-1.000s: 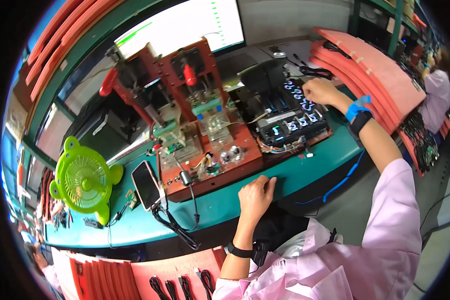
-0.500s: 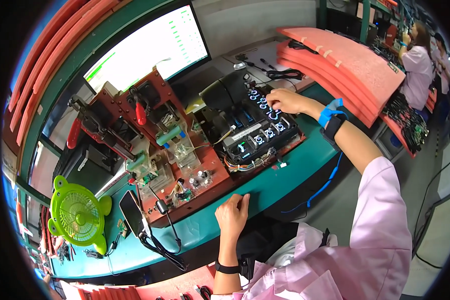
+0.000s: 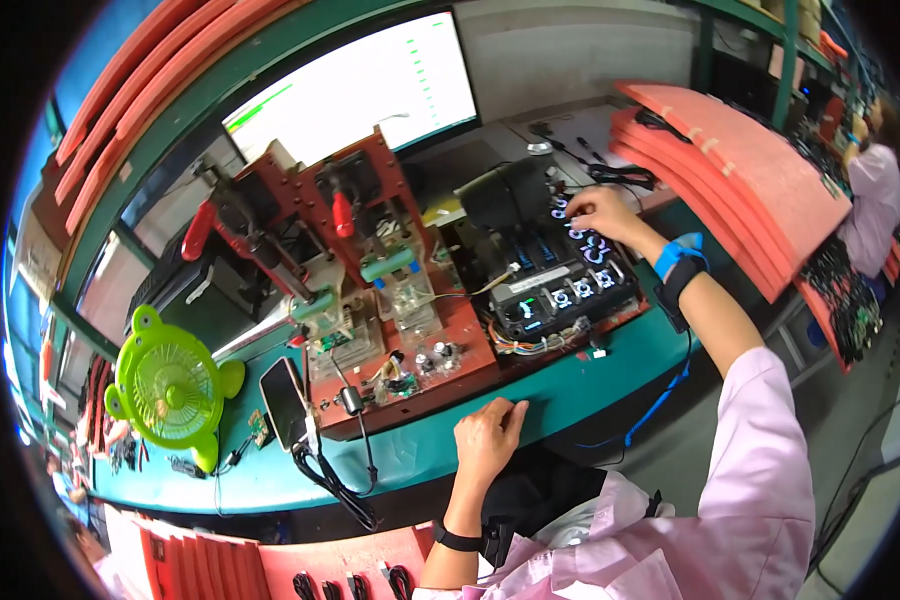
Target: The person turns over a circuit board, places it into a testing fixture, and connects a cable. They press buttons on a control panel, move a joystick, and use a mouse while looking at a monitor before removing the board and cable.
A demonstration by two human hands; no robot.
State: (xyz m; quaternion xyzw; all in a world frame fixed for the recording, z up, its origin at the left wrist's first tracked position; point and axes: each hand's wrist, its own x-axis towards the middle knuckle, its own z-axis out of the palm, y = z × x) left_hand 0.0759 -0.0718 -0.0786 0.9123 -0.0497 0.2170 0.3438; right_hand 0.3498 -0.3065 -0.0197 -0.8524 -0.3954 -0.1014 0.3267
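Observation:
My right hand (image 3: pixel 604 216) is over the black control box (image 3: pixel 530 292), with thumb and fingers drawn together at the lit ring-shaped knobs (image 3: pixel 592 250) along its right side. Whether the fingertips grip a knob is hidden. Along the box's front runs another row of lit knobs, one showing green. My left hand (image 3: pixel 488 437) rests near the bench's front edge, fingers curled in and thumb out, with nothing visible in it. Left of the box stands a red-brown test fixture (image 3: pixel 448 377) with two red-handled toggle clamps (image 3: pixel 342 214) and clear plastic blocks.
Behind the fixture is a lit monitor (image 3: pixel 360 95). A green fan (image 3: pixel 173 385) and a phone (image 3: pixel 286 402) with a black cable sit at the left. Pink foam sheets (image 3: pixel 730 190) are stacked at the right. A blue cord (image 3: pixel 660 398) hangs from my right wrist strap.
The whole view has shifted, so the bench appears further right and lower. My right hand has moved slightly toward the far end of the knob row. My left hand stays by the bench edge.

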